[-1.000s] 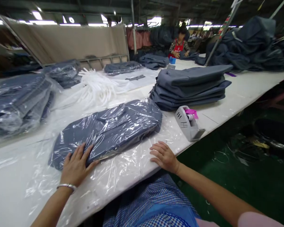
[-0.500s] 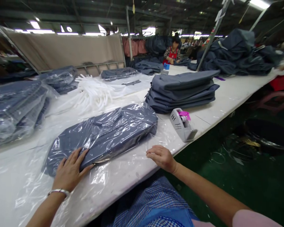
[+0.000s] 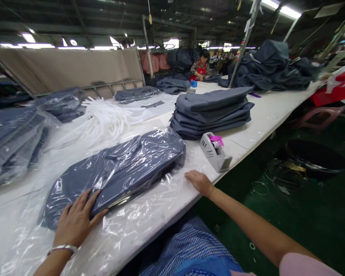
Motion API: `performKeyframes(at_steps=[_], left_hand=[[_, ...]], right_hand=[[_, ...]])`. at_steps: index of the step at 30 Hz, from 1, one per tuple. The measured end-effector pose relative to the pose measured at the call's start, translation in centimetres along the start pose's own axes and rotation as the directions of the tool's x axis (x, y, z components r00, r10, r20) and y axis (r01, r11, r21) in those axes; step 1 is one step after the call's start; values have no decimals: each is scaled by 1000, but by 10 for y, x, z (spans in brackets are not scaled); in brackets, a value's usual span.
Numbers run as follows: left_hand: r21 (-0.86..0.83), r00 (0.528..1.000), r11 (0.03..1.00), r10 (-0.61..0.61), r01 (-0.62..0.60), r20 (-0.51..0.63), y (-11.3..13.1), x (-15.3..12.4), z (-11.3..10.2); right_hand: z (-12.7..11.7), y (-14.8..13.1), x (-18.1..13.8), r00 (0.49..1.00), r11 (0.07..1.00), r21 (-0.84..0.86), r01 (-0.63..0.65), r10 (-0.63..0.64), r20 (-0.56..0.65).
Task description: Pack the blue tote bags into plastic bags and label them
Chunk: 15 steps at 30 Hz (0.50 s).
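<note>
A folded grey-blue garment in a clear plastic bag (image 3: 117,168) lies on the white table (image 3: 264,111) in front of me. My left hand (image 3: 74,220) lies flat on the bag's near left end, fingers spread, a silver bracelet at the wrist. My right hand (image 3: 199,182) rests on the loose plastic at the bag's open right end, near the table's edge, fingers curled down onto the film. A grey tape dispenser (image 3: 214,151) with a pink roll stands just beyond the right hand.
A stack of folded grey garments (image 3: 211,111) sits behind the dispenser. White plastic hangers (image 3: 103,117) and more bagged garments (image 3: 11,142) lie to the left. Heaped dark clothes (image 3: 270,67) are at the far right. A person in red (image 3: 201,67) works far back.
The view has swung right and down. My right hand has slid a little forward along the table edge toward the dispenser. My left hand stays pressed on the bag.
</note>
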<state>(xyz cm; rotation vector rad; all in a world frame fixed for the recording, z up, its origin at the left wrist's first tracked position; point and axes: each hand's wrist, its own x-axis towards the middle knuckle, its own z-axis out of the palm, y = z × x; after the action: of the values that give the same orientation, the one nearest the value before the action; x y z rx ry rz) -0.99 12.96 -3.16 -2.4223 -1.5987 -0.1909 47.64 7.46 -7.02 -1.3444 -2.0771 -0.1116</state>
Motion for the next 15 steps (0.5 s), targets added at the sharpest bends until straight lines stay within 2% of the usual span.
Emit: performKeyframes(at_steps=[3,8,11,13,15], left_hand=[[2,1000,1000,-16,16,6,1,0,1],[-4,999,999,-42,42,2,1,-2,6],[-5,999,1000,-31,31,-7,-1,-2,9],[-3,1000,1000,-17,17,-17,-3,-2,10],[2,1000,1000,-1,1,-28,-4,-1,9]], right_hand=[[-15,10,-2,1000,1000,8,-3,3,20],[-42,11,-33,990,998,25,52,-55,130],[-42,7,-42,994,999,-29,26,-23,108],[-36,8,-38,998,997,-78,0,6,68],[-31,12,-28,999,995,-88,35,-33,24]])
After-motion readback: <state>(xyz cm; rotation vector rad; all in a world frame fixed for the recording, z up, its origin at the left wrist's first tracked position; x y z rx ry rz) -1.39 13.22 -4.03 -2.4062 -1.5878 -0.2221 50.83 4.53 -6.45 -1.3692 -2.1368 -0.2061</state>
